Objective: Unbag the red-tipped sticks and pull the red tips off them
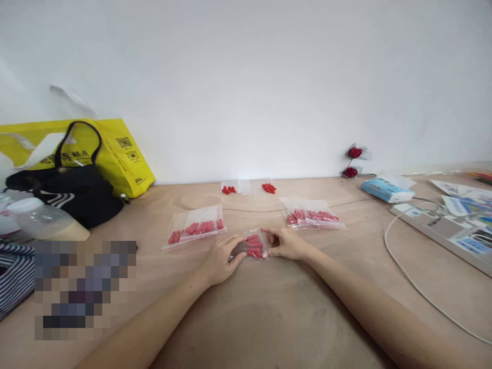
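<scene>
A small clear zip bag (254,246) with several red, finger-shaped pieces lies on the table between my hands. My left hand (222,258) grips its left end, thumb and fingers on either side of it. At the opposite end, my right hand (286,243) pinches the edge with the red zip strip, its fingers curled. Just beyond my left hand are overlapping zip bags (198,225) of similar red pieces. Past my right hand lies another overlapping group of filled bags (313,212).
Near the wall are a small pile of red pieces (229,189) and another pile (268,188) on clear bags. To the left stand a yellow bag (132,169), a black bag (88,195) and a bottle (49,223). On the right are a tissue pack (388,189), a power strip (442,230) and its cable.
</scene>
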A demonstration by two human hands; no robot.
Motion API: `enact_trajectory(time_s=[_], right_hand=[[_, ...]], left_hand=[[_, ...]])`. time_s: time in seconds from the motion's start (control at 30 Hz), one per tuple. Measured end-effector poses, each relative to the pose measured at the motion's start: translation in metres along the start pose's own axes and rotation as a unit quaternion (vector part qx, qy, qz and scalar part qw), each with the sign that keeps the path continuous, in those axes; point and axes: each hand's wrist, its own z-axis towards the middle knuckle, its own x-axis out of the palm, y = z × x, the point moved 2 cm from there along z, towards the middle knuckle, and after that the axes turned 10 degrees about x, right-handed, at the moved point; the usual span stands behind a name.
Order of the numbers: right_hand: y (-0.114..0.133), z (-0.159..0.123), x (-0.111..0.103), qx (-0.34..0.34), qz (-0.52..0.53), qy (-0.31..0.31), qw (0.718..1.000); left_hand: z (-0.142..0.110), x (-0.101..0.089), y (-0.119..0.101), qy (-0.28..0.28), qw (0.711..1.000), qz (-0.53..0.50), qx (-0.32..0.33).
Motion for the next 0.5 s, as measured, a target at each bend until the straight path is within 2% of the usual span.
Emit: enact_trajectory(time_s=[0.1, 0.27, 0.4, 0.5], right_hand=[[-0.0038, 0.0004, 0.0018, 0.001, 0.009, 0.002, 1.0], [-0.0018, -0.0005, 0.0006, -0.056, 0.074, -0.064, 0.994], [0.002, 0.0002, 0.0055, -0.082, 0.168, -0.004, 0.982], [0.0045, 0.0011, 0.0102, -0.067, 0.155, 0.022, 0.985]], left_hand=[[-0.0002, -0.0008, -0.001, 0.0, 1.0, 0.005, 0.005], [0.001, 0.0008, 0.0002, -0.011, 1.0, 0.018, 0.005], [0.0032, 0.0047, 0.0033, -0.033, 0.998, 0.047, -0.011], [0.0037, 0.0073, 0.0043, -0.033, 0.998, 0.051, -0.024]])
